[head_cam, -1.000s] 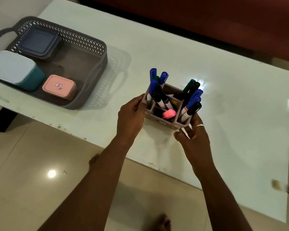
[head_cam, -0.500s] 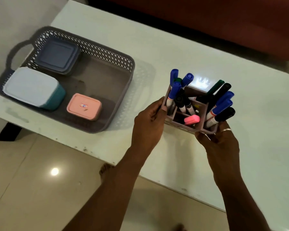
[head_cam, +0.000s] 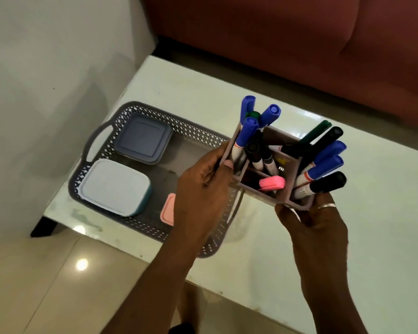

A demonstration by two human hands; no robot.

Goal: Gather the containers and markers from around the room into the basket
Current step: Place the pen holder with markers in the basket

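I hold a mauve divided marker holder (head_cam: 290, 206) above the table, at the right end of the grey lattice basket (head_cam: 101, 150). My left hand (head_cam: 203, 191) grips its left wall and my right hand (head_cam: 309, 220) grips its near right corner. Several blue, black and green markers (head_cam: 323, 160) and a pink highlighter (head_cam: 272, 183) stand in its compartments. In the basket lie a slate-blue lidded container (head_cam: 143, 138), a teal container with a pale lid (head_cam: 115, 186) and a pink container (head_cam: 167, 209), partly hidden behind my left hand.
The basket sits at the left end of a white glossy table (head_cam: 384, 213), close to the table's left and near edges. A white wall (head_cam: 46, 80) stands to the left, a reddish-brown sofa (head_cam: 299, 44) behind. Tiled floor (head_cam: 46, 285) lies below.
Both hands have carried the marker holder leftward and up off the table; it now hangs at the basket's right end. The view has shifted left.
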